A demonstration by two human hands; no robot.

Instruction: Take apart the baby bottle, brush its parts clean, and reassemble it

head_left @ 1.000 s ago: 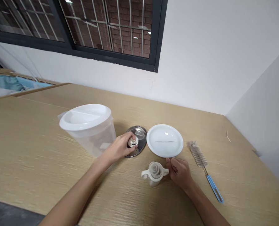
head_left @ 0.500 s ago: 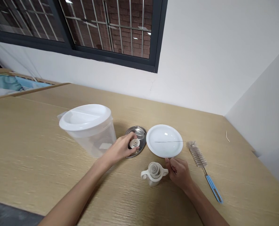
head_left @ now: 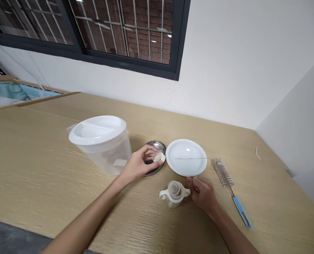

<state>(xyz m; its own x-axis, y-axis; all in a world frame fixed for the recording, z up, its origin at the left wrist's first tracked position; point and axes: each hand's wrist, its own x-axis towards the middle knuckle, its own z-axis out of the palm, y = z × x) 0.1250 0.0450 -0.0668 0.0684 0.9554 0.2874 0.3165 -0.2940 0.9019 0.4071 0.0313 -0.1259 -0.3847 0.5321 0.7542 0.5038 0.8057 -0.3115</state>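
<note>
My left hand is over a round steel dish, its fingertips on a small cream ring-shaped part that looks held just above the dish. Behind that hand stands a clear plastic jug with a white lid. My right hand rests on the table next to a cream two-handled cup, close to its right handle. Above that hand lies a white plate with a thin wire across it. A bottle brush with a blue handle lies to the right.
The light wood table ends at a white wall with a barred dark window behind it. A pale thread lies near the right wall. An open cardboard box with blue-green cloth stands at far left.
The small cream part has moved right across the dish with my left fingertips, towards the plate. My right hand and the other objects stay in place; the view shifts slightly.
</note>
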